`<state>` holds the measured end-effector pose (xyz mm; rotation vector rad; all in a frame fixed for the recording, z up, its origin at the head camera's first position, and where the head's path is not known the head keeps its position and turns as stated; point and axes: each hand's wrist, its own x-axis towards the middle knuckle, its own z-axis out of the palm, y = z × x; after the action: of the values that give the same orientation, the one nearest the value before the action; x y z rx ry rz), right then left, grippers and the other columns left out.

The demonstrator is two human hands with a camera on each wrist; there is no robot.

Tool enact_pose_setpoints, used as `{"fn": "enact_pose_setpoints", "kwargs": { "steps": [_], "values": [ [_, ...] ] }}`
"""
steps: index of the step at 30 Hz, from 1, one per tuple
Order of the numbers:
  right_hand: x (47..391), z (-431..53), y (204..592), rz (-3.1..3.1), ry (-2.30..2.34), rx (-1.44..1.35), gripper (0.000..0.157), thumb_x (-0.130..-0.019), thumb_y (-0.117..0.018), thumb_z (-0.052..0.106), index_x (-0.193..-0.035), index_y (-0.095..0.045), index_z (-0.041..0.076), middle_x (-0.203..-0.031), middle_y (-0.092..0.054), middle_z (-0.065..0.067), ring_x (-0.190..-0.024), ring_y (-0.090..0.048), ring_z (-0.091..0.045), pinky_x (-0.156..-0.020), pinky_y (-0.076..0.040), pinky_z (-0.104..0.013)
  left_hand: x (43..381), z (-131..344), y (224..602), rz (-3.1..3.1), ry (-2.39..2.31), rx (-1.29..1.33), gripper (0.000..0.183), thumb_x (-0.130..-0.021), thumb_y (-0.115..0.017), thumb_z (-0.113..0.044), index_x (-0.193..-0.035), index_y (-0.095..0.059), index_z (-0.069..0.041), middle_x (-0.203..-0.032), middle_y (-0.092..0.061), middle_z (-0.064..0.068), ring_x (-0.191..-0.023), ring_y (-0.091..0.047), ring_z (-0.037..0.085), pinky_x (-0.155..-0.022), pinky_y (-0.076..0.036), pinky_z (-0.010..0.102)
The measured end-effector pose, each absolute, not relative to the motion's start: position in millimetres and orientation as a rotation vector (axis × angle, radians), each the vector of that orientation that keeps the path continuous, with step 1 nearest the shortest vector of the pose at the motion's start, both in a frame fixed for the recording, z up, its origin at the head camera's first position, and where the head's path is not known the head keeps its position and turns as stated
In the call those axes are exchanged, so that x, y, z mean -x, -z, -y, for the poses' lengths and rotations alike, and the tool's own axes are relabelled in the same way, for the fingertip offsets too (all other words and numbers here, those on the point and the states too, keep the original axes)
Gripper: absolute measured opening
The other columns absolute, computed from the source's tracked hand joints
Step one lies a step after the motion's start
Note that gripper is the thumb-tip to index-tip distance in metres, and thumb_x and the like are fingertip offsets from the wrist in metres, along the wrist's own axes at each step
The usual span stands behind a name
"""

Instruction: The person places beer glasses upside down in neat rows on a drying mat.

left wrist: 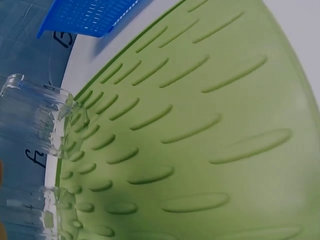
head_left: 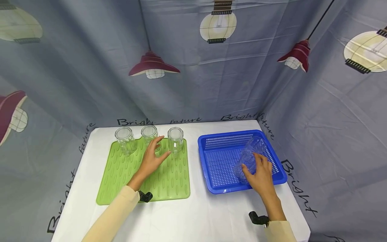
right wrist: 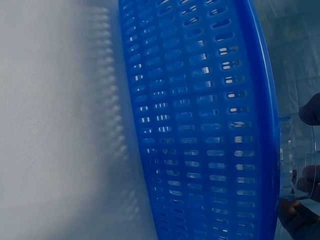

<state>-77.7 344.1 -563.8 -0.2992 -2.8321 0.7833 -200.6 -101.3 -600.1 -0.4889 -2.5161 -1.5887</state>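
Three clear glasses stand along the far edge of a green mat: a left glass [head_left: 124, 137], a middle glass [head_left: 148, 131] and a right glass [head_left: 175, 138]. My left hand [head_left: 151, 160] is over the mat, fingers spread and nothing in its grasp, the thumb tip close beside the right glass. Its fingers partly hide the middle glass. At the right, my right hand [head_left: 261, 175] grips a clear glass [head_left: 246, 163] inside the blue basket, thumb on one side and fingers on the other. Another clear glass [head_left: 257, 144] lies behind it. The right wrist view shows fingertips [right wrist: 311, 111] around the glass past the rim.
The green mat [head_left: 169, 183] covers the left part of a white table [head_left: 196, 215]. To its right sits the perforated blue plastic basket [head_left: 208, 186]. Grey-blue curtains [head_left: 193, 90] printed with lamps surround the table at the back and sides.
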Motion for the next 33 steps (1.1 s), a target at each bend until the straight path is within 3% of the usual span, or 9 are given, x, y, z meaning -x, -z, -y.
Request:
{"fn": "enact_pose_setpoints", "kwargs": {
  "steps": [7, 18, 27, 33],
  "values": [
    [77.9, -344.2, 562.6, 2.830, -0.786, 0.299, 0.077, -0.101, -0.073, 0.034, -0.162, -0.040, 0.000, -0.164, -0.036, -0.031, -0.143, -0.034, -0.051, -0.112, -0.042, -0.079, 187.0, 115.3, 606.8, 2.475, 1.590, 0.493, 0.073, -0.096, -0.084, -0.016, -0.159, -0.048, -0.008, -0.160, -0.051, 0.017, -0.140, -0.057, 0.052, -0.118, -0.051, 0.063],
    [77.8, -345.9, 562.7, 2.820, -0.802, 0.300, 0.077, -0.100, -0.074, 0.033, -0.161, -0.041, 0.000, -0.163, -0.037, -0.031, -0.143, -0.034, -0.051, -0.109, -0.043, -0.078, 161.6, 147.9, 607.4, 2.455, 1.396, 0.473, 0.057, -0.095, -0.082, -0.007, -0.148, -0.062, -0.014, -0.146, -0.066, 0.011, -0.131, -0.066, 0.041, -0.110, -0.058, 0.052],
    [76.4, -346.6, 561.1, 2.816, -0.819, 0.309, 0.077, -0.100, -0.074, 0.032, -0.161, -0.041, -0.001, -0.163, -0.037, -0.031, -0.143, -0.034, -0.050, -0.109, -0.042, -0.078, 143.5, 176.8, 616.0, 2.514, 1.364, 0.327, 0.060, -0.096, -0.082, -0.009, -0.151, -0.059, -0.017, -0.149, -0.063, 0.010, -0.137, -0.062, 0.033, -0.113, -0.056, 0.046],
    [77.2, -345.9, 563.3, 2.812, -0.814, 0.314, 0.077, -0.100, -0.074, 0.034, -0.161, -0.041, 0.000, -0.164, -0.037, -0.031, -0.144, -0.034, -0.050, -0.111, -0.042, -0.078, 127.9, 210.6, 624.3, 2.503, 1.337, 0.159, 0.060, -0.095, -0.082, -0.006, -0.150, -0.060, -0.007, -0.147, -0.062, 0.017, -0.139, -0.058, 0.039, -0.114, -0.049, 0.053]
  ]
}}
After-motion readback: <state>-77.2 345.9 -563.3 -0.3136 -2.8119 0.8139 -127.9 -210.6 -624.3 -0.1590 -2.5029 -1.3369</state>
